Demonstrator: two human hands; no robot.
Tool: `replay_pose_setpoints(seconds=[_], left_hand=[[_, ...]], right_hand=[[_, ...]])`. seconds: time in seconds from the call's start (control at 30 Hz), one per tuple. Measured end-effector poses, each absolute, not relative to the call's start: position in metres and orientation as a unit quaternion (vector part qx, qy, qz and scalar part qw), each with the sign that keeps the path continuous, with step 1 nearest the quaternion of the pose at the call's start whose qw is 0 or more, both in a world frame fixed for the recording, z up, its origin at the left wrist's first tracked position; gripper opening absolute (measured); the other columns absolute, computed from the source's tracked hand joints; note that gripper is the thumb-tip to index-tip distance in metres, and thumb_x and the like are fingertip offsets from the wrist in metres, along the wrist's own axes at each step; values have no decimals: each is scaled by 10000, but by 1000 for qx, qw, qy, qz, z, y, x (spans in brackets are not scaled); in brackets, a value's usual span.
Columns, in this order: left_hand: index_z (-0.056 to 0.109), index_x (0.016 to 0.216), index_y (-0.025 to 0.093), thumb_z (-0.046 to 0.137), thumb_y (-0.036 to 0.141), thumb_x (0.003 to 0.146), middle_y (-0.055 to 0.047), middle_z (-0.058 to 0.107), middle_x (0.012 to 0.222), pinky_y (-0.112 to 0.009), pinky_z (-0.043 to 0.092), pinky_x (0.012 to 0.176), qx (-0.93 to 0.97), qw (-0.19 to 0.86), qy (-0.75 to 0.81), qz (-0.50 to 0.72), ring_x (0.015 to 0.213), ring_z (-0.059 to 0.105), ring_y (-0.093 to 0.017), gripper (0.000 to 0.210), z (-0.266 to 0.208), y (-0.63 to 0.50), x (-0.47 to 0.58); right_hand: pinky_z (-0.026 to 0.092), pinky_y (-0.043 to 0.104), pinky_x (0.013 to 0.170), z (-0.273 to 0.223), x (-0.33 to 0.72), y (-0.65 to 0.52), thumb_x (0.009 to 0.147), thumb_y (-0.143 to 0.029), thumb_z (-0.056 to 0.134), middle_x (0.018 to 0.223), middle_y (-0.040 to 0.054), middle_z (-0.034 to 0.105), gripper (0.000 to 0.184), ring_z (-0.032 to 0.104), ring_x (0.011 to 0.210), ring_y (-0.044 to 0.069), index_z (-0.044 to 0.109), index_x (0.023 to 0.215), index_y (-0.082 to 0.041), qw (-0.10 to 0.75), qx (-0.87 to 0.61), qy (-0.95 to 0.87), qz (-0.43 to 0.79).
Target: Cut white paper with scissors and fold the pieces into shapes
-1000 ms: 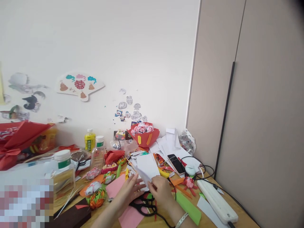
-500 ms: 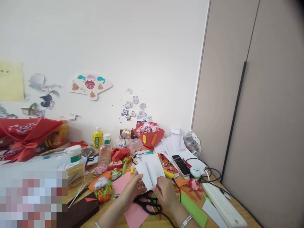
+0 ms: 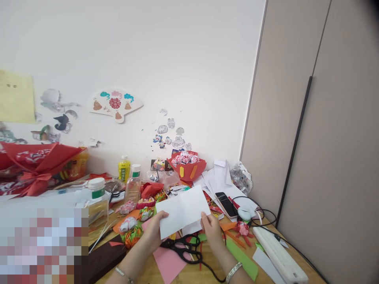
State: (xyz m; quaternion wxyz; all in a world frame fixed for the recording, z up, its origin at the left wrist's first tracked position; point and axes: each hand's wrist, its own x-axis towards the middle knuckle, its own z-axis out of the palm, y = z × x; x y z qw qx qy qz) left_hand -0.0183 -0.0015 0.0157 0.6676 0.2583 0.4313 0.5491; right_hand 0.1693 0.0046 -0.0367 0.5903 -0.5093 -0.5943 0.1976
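A creased sheet of white paper (image 3: pixel 184 211) is spread between my two hands, tilted above the cluttered table. My left hand (image 3: pixel 156 228) pinches its left edge, thumb on top. At the right edge, my right hand (image 3: pixel 209 225) grips the sheet between thumb and fingers. Black-handled scissors (image 3: pixel 185 249) lie below the paper, between my forearms. Under them is a pink paper sheet (image 3: pixel 168 265). Another white piece (image 3: pixel 192 228) shows just beneath the held sheet.
Crumpled paper flowers (image 3: pixel 132 236), a lidded clear jar (image 3: pixel 97 205) and a dark box (image 3: pixel 103 258) stand left. A red bouquet (image 3: pixel 188 169) is at the back. To the right are a phone (image 3: pixel 225 204), cables, green paper (image 3: pixel 241 260) and a white power strip (image 3: pixel 278 252).
The folded white paper has been opened out into a wider sheet. My hands have moved apart, the left one to the left and the right one slightly right and up.
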Motion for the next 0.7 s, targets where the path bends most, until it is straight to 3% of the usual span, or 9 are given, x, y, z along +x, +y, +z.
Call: replay_pose_setpoints(seconds=[0.13,0.27,0.4,0.53,0.7], left_hand=[[541,986,79,496,142,698,-39,621,491,-232,428,355,247,694,393,551,415,593,-189,298,17,5,-30],[537,1041,64,500,131,704,-72,675,581,-253,473,410,247,699,370,560,513,648,-218,346,19,5,-32],[536,1054,62,482,105,719,-85,696,653,-285,526,510,239,688,350,589,595,671,-222,342,27,3,-34],[551,1048,87,489,135,739,-82,700,693,-305,539,545,213,677,355,608,608,675,-222,318,33,3,-40],[568,1044,103,509,196,776,-82,702,741,-323,546,594,196,673,341,626,642,677,-220,290,37,6,-47]], right_hand=[[268,257,440,-36,174,16,737,-637,421,426,-51,353,495,323,415,109,347,465,-230,610,-491,-523,336],[292,251,446,-37,175,17,760,-612,411,432,-47,386,485,362,413,112,405,481,-215,594,-481,-537,357],[329,240,498,-34,172,5,802,-479,452,508,-40,472,332,445,493,130,548,655,-197,501,-474,-661,296],[337,242,605,-27,166,-13,710,-313,613,722,6,618,114,526,709,163,621,707,-199,334,-457,-810,152],[310,240,603,-26,165,-21,663,-232,635,762,10,639,110,526,768,181,641,772,-215,257,-442,-856,81]])
